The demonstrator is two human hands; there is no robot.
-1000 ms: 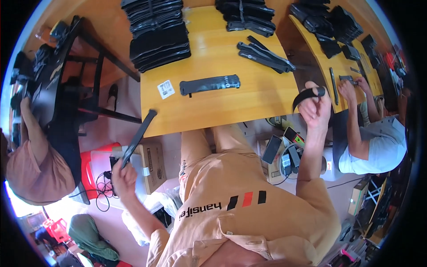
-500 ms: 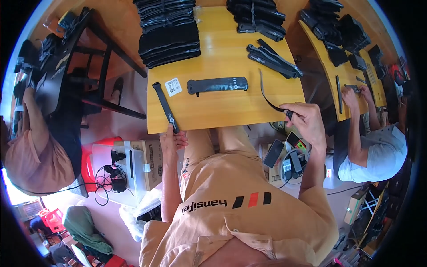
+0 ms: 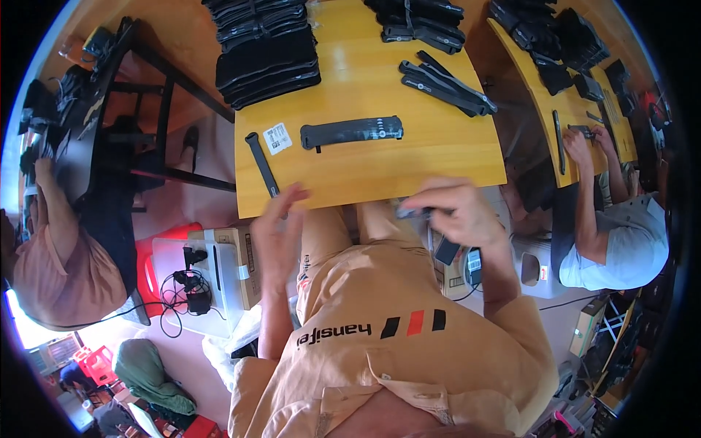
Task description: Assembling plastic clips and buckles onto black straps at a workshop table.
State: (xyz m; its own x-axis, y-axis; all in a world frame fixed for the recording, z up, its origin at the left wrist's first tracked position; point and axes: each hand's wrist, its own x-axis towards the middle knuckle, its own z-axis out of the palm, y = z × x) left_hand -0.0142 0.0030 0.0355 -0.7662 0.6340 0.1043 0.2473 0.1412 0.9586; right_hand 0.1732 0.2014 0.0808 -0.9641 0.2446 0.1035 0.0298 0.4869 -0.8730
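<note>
My left hand is open at the front left corner of the yellow wooden table, fingers spread. Its fingertips are just below a narrow black strip that lies along the table's left edge. At the front edge my right hand is closed on a thin black strap, whose end pokes out to the left of the fingers. A long flat black piece lies across the middle of the table, and a small white label card sits to its left.
Stacks of black pieces line the table's far side, with loose black strips at the right. A cardboard box, a red stool and cables lie on the floor at left. One person sits left, another works right.
My left hand brought the narrow black strip up from the floor side, laid it on the table's left edge and let go. My right hand came down to the front edge with the strap.
</note>
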